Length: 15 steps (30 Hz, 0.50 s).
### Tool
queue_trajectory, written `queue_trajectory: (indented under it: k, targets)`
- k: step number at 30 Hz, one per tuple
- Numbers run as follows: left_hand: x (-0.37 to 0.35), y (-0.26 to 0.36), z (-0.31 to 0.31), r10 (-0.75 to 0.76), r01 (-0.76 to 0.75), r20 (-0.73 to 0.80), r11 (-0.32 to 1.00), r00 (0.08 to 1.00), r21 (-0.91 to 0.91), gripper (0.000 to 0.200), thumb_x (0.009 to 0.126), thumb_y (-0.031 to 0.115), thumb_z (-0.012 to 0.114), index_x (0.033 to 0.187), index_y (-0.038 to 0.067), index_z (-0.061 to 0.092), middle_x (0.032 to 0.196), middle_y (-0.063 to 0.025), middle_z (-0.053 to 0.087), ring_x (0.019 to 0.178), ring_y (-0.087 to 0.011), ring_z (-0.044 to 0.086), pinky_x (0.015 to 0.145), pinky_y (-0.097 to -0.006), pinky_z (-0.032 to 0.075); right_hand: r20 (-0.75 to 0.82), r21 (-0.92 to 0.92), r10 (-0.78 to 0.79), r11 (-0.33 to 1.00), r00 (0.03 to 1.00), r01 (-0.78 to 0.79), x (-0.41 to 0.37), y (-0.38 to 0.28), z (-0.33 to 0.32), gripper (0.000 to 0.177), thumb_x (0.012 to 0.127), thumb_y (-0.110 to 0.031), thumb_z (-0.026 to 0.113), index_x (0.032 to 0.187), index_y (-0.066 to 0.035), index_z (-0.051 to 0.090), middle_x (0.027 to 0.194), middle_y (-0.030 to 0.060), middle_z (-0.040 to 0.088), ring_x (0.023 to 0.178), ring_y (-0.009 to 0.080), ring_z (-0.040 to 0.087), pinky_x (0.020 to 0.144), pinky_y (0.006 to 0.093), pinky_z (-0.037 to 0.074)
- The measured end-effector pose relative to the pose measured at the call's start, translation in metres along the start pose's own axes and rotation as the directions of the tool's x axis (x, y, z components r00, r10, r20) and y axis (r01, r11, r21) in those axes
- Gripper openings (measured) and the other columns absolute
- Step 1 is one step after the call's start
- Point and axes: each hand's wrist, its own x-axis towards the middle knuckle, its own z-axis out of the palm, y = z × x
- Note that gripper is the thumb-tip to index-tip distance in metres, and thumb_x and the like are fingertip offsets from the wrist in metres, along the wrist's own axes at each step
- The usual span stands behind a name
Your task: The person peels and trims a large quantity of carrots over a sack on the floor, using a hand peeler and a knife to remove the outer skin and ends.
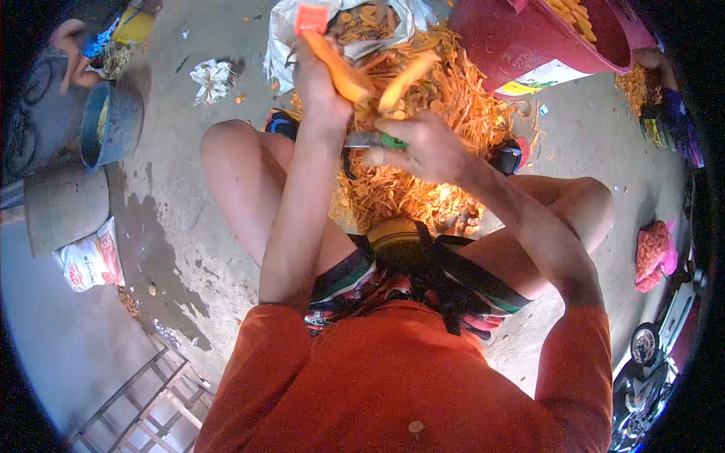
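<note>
My left hand is closed around a peeled carrot that points down to the right. A small red plastic piece shows at the carrot's upper end, just above my fingers. My right hand grips a knife by its green handle, its short blade pointing left, close below the carrot. A second peeled carrot piece, smeared by motion, appears just above my right hand, over the heap. Between my feet lies the heap of orange peelings with round cut slices in it.
Behind the heap stands a large red tub holding peeled carrots, beside an open white sack with slices. A blue-grey bucket is at the left, near another person's arm. At the right are a pink bag and a motorcycle.
</note>
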Motion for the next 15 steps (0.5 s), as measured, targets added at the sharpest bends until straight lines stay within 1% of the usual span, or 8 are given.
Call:
queue_trajectory:
  k: [1, 3, 4, 5, 7, 8, 11, 15]
  targets:
    - [0.005, 0.002, -0.001, 0.112, -0.113, -0.026, 0.992, 0.993, -0.057, 0.044, 0.106, 0.051, 0.035, 0.091, 0.014, 0.053, 0.077, 0.0015, 0.052, 0.073, -0.0126, 0.052, 0.065, -0.0293, 0.048, -0.001, 0.002, -0.008, 1.0, 1.0, 0.008, 0.001, -0.004, -0.001, 0.045, 0.084, -0.05, 0.073, 0.094, -0.007, 0.067, 0.062, 0.0187, 0.057, 0.062, 0.0373, 0.064, 0.057, 0.0473, 0.05]
    - [0.012, 0.014, -0.003, 0.084, -0.081, 0.013, 0.987, 0.996, -0.139, 0.044, 0.106, 0.052, 0.034, 0.092, 0.014, 0.053, 0.078, 0.0017, 0.052, 0.073, -0.0131, 0.052, 0.069, -0.03, 0.05, -0.165, 0.199, -0.02, 0.979, 0.986, 0.053, 0.004, -0.009, -0.007, 0.047, 0.082, -0.049, 0.077, 0.089, -0.005, 0.065, 0.061, 0.0147, 0.056, 0.06, 0.0309, 0.064, 0.057, 0.0442, 0.049]
    - [0.011, 0.015, -0.004, 0.085, -0.088, -0.022, 0.988, 0.996, -0.13, 0.045, 0.106, 0.053, 0.034, 0.093, 0.014, 0.054, 0.08, 0.0013, 0.053, 0.074, -0.0138, 0.053, 0.07, -0.0312, 0.051, -0.212, 0.224, 0.059, 0.975, 0.975, -0.01, 0.004, -0.005, -0.01, 0.042, 0.086, -0.039, 0.077, 0.097, 0.0, 0.063, 0.065, 0.0047, 0.052, 0.061, 0.0143, 0.051, 0.058, 0.0318, 0.045]
    - [0.011, 0.016, -0.004, 0.085, -0.091, -0.054, 0.988, 0.995, -0.122, 0.046, 0.106, 0.053, 0.034, 0.094, 0.014, 0.054, 0.081, 0.0009, 0.054, 0.075, -0.0146, 0.054, 0.072, -0.0324, 0.052, -0.215, 0.225, 0.06, 0.974, 0.975, -0.01, 0.009, 0.001, -0.012, 0.042, 0.086, -0.039, 0.077, 0.097, 0.0, 0.063, 0.065, 0.0047, 0.052, 0.061, 0.0143, 0.051, 0.058, 0.0318, 0.045]
    - [0.012, 0.013, 0.003, 0.08, -0.092, -0.085, 0.985, 0.993, -0.146, 0.046, 0.106, 0.053, 0.033, 0.095, 0.013, 0.055, 0.082, 0.0005, 0.055, 0.076, -0.0151, 0.055, 0.074, -0.0331, 0.052, -0.216, 0.311, 0.272, 0.93, 0.938, -0.198, 0.018, 0.015, -0.018, 0.047, 0.084, -0.042, 0.079, 0.097, 0.0, 0.061, 0.064, 0.0046, 0.052, 0.06, 0.0137, 0.05, 0.057, 0.0346, 0.045]
    - [0.011, 0.01, 0.007, 0.076, -0.096, -0.121, 0.981, 0.99, -0.171, 0.047, 0.106, 0.053, 0.033, 0.097, 0.013, 0.055, 0.083, 0.0, 0.056, 0.078, -0.0157, 0.056, 0.076, -0.0338, 0.053, -0.331, 0.174, 0.262, 0.961, 0.907, -0.214, 0.025, 0.005, -0.025, 0.058, 0.075, -0.057, 0.081, 0.08, -0.003, 0.061, 0.062, 0.0146, 0.058, 0.055, 0.0273, 0.058, 0.056, 0.041, 0.048]
    - [0.007, -0.001, 0.016, 0.054, -0.09, -0.215, 0.983, 0.975, -0.161, 0.047, 0.106, 0.052, 0.032, 0.099, 0.012, 0.056, 0.085, -0.0011, 0.058, 0.078, -0.0167, 0.058, 0.074, -0.0343, 0.054, -0.352, 0.006, 0.274, 0.957, 0.895, -0.291, 0.037, 0.006, -0.021, 0.067, 0.068, -0.065, 0.082, 0.074, -0.002, 0.058, 0.061, 0.0145, 0.056, 0.053, 0.0303, 0.056, 0.055, 0.0419, 0.048]
    - [0.009, -0.013, 0.023, 0.032, -0.104, -0.281, 0.964, 0.959, -0.243, 0.052, 0.106, 0.053, 0.029, 0.096, 0.01, 0.055, 0.086, -0.0048, 0.059, 0.076, -0.0201, 0.06, 0.071, -0.0371, 0.055, -0.428, 0.11, 0.284, 0.959, 0.858, -0.263, 0.056, 0.014, -0.017, 0.073, 0.066, -0.069, 0.08, 0.072, 0.0, 0.057, 0.059, 0.0172, 0.056, 0.054, 0.0333, 0.059, 0.057, 0.0446, 0.05]
